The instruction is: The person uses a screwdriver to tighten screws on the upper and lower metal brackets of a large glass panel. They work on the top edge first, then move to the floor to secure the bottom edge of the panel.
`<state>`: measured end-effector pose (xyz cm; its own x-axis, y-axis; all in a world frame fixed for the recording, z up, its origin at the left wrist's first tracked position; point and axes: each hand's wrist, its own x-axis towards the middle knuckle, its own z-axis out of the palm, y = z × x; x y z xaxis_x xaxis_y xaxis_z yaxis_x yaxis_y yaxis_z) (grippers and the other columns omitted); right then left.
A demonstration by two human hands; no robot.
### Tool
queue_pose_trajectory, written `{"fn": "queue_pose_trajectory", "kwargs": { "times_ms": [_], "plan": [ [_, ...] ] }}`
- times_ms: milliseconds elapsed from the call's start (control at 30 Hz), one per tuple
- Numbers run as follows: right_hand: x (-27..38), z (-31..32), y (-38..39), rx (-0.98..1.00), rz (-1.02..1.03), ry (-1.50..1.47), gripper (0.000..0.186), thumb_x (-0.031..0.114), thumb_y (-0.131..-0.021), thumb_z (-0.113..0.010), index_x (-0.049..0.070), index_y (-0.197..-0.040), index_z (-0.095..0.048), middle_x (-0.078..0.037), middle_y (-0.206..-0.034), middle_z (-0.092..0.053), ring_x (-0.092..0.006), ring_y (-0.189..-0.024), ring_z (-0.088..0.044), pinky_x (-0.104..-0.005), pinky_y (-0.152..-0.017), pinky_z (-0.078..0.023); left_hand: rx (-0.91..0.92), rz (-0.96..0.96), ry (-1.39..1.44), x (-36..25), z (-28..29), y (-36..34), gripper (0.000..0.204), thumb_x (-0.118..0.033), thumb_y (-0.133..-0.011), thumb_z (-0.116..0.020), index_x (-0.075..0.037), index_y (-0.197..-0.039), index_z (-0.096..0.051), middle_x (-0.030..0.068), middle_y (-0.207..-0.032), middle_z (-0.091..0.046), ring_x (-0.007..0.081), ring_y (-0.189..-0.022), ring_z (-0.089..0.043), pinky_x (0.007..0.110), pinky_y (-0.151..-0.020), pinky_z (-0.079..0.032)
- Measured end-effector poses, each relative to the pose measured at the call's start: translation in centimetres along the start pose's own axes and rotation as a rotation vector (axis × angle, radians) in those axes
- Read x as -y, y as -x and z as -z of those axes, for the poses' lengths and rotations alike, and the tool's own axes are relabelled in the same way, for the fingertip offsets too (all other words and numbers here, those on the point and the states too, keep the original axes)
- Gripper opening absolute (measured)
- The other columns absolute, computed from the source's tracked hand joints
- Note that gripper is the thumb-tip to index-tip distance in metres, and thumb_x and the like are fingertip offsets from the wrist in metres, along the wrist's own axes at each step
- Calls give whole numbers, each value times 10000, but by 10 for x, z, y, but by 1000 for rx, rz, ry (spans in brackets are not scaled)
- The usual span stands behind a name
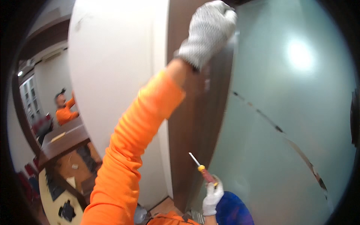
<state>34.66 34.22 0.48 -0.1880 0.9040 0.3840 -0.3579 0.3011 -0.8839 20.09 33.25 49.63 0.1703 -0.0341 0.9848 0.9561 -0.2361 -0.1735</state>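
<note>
My left hand [210, 32], in a grey-white knit glove, is raised high beside the edge where a dark brown wooden frame [195, 108] meets a frosted glass panel [285, 112]. Its fingers are curled closed, and whatever they grip is hidden behind the hand. Low down, my right hand [213, 197], in a white glove, is closed around the handle of a screwdriver [206, 175]. The screwdriver has a red and yellow handle and a bare metal shaft that points up and left, apart from the frame's fittings.
A white wall panel [116, 45] stands left of the frame. Beyond it, a person in orange [65, 112] works near a brown table [69, 138]. A blue rounded object [234, 210] is beside my right hand. A clear plastic container [140, 214] sits low by the wall.
</note>
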Motion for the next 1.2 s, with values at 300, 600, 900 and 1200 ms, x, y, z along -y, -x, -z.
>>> {"fn": "queue_pose_trajectory", "kwargs": {
  "times_ms": [300, 600, 900, 1200],
  "plan": [
    [-32, 25, 11, 387, -227, -162, 408, 386, -1088, -431, 17, -1206, -558, -47, -958, -578, -127, -878, -552, -285, -855, -448, 305, 804, -13, -69, 164, 350, 93, -127, -944, -612, -56, -1004, -616, 151, -930, -642, 321, -853, -663, 389, -762, -526],
    [-112, 33, 60, 323, -810, -202, 360, 431, -1040, -550, 91, -1150, -598, -30, -985, -592, -132, -905, -575, -292, -853, -509, 259, 1813, -571, -136, 375, 766, 210, -268, -951, -595, -78, -993, -674, 162, -1042, -686, 355, -990, -649, 474, -870, -506],
    [-200, 14, 179, 42, -917, -145, 401, 411, -1056, -521, 31, -1170, -575, -22, -769, -579, -137, -746, -556, -312, -807, -489, 468, 1735, -1209, -65, 606, 875, 176, -254, -929, -615, -82, -897, -626, 155, -870, -659, 375, -887, -644, 497, -793, -494],
    [-162, -31, 363, -355, -999, 32, 373, 425, -1038, -543, 64, -1061, -635, -31, -781, -631, -153, -754, -598, -314, -770, -475, 1191, 1328, -1179, 50, 674, 916, 159, -246, -941, -565, -119, -1008, -633, 125, -1022, -651, 325, -973, -642, 476, -829, -514]
  ]
}}
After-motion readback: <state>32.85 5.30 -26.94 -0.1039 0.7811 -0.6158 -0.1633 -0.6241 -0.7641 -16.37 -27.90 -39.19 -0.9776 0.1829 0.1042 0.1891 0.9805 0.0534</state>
